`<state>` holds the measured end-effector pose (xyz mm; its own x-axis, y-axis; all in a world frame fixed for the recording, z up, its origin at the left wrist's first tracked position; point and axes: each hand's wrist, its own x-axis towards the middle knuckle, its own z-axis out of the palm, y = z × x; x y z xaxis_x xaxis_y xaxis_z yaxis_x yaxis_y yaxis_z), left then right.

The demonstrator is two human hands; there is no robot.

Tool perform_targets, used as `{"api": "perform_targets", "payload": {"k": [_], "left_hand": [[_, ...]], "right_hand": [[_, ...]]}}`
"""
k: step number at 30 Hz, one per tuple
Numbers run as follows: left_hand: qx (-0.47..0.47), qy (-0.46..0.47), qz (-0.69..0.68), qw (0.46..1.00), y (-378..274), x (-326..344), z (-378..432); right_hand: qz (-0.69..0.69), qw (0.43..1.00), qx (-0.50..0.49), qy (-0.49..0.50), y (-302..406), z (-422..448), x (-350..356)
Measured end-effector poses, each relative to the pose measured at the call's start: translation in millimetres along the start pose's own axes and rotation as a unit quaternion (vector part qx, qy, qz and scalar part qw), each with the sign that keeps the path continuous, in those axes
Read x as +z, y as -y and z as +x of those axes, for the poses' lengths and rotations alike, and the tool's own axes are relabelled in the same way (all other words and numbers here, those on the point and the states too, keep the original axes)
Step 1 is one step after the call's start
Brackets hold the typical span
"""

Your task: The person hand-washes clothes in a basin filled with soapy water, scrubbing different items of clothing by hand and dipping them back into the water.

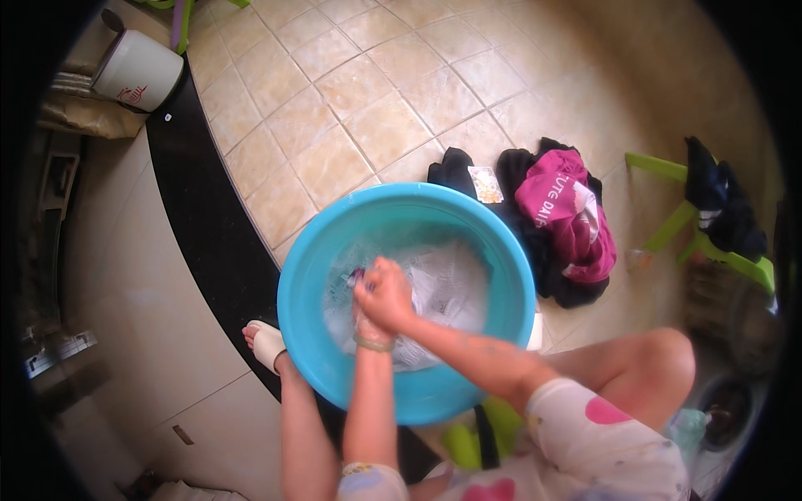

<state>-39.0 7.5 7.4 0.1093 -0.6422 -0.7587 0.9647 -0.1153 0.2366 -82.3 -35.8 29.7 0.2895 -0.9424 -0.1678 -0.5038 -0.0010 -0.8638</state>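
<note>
Inside a round turquoise plastic basin (307, 250), soapy water surrounds a wet white garment (438, 291). My right hand (386, 294) is clenched over my left hand (366, 322), near the middle of the basin. A small dark purple piece of cloth (357, 277) pokes out between them at the fingertips. Much of my left hand is covered by the right, so its fingers are mostly hidden. A band (374, 342) circles my left wrist. Whether the purple piece belongs to the white garment I cannot tell.
Beyond the basin's right side, a magenta garment (564, 213) lies on black clothes (564, 293), beside a patterned card or packet (485, 184). Dark clothing (720, 200) drapes over a green stool (664, 228). A white bin (141, 72) stands far left. My sandalled foot (266, 344) touches the basin's left.
</note>
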Motion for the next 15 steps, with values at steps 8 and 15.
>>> {"api": "perform_targets", "payload": {"k": [8,15], "left_hand": [[0.047,-0.049,-0.147,0.987,-39.2,-35.8,5.3],[-0.029,-0.055,-0.096,0.993,-31.5,-59.6,26.1]], "right_hand": [[-0.076,0.992,0.094,-0.027,-73.8,65.9,-9.4],[-0.137,0.976,0.126,0.113,-81.5,45.5,-23.1]]}}
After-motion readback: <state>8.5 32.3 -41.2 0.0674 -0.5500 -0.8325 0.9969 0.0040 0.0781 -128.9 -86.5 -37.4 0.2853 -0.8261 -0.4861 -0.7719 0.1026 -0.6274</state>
